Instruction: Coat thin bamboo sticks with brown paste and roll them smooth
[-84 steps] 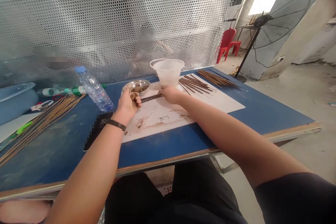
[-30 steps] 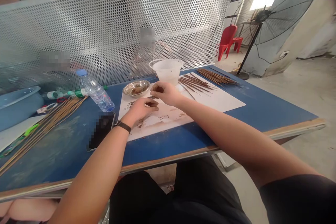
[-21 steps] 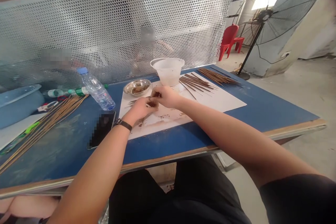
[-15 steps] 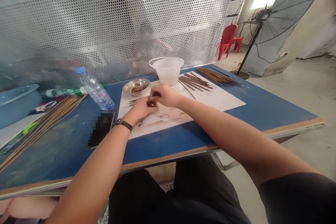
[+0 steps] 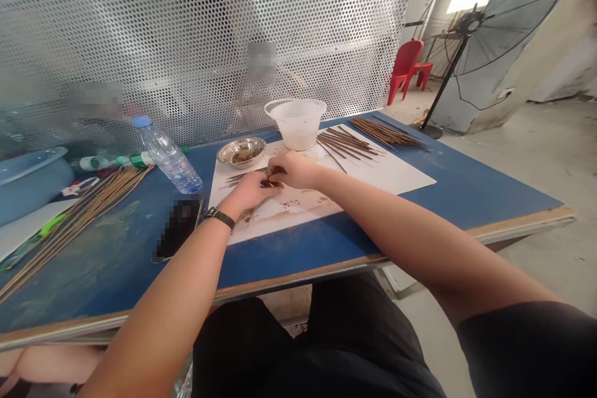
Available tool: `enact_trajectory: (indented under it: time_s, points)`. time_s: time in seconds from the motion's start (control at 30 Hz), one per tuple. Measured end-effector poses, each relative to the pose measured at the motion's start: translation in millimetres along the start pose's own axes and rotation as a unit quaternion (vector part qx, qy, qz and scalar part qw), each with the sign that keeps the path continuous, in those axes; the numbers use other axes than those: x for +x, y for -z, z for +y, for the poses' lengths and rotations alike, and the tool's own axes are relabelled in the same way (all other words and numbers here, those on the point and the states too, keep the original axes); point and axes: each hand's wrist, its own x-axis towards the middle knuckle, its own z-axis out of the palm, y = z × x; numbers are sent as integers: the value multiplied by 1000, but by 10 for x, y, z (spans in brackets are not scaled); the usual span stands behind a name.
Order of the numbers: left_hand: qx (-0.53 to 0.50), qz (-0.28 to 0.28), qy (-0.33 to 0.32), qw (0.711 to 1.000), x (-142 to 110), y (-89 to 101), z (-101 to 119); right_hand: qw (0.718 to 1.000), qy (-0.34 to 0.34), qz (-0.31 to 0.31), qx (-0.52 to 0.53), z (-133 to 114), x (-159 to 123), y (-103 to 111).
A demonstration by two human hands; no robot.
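Going left to right, we are seeing the long sticks [image 5: 88, 199] and the bottle [image 5: 168, 168] lying and standing left of the left grip [image 5: 247, 191], with the steel bowl [image 5: 241, 152] just beyond it. The left grip is closing on thin brown sticks [image 5: 242, 180], which are fanning out leftward, and the right grip [image 5: 295, 169] is pinching them at a dark clump [image 5: 271, 184], touching the left grip. They are looking light, stiff and brittle, best held near the middle. The white cup [image 5: 297, 125] is standing just beyond the right grip. Unlike earlier, both grips are meeting over the sheet [image 5: 373, 181].
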Motion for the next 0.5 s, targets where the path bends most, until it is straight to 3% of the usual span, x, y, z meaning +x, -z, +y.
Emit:
enact_trajectory:
  time_s: [0.13, 0.3, 0.5]
  points:
    - [4, -2, 5, 1000, -1, 4, 10, 1000, 6, -1, 9, 7, -3, -1]
    - [17, -62, -2, 998, -14, 13, 18, 999, 3, 28, -16, -13, -6, 73]
    - [47, -62, -10, 997, -18, -3, 9, 998, -26, 12, -56, -5, 18, 82]
